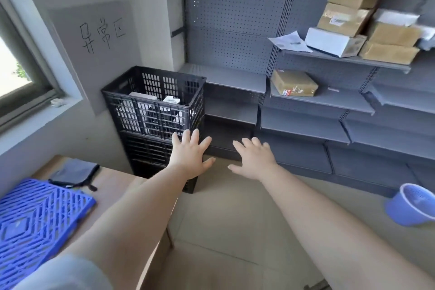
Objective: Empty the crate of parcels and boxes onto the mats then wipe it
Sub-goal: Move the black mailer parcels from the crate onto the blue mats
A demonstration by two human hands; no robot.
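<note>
Two open hands [190,155] [255,158] hide crate [153,101] base; parcels [150,110] half-hidden by slats

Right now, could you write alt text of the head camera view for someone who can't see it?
Two bare hands, left and right, reach with spread fingers toward a black crate holding white boxes, stacked on other crates beside grey shelves. A blue mat and grey cloth lie on a table at left; cardboard boxes fill the upper shelf.
</note>
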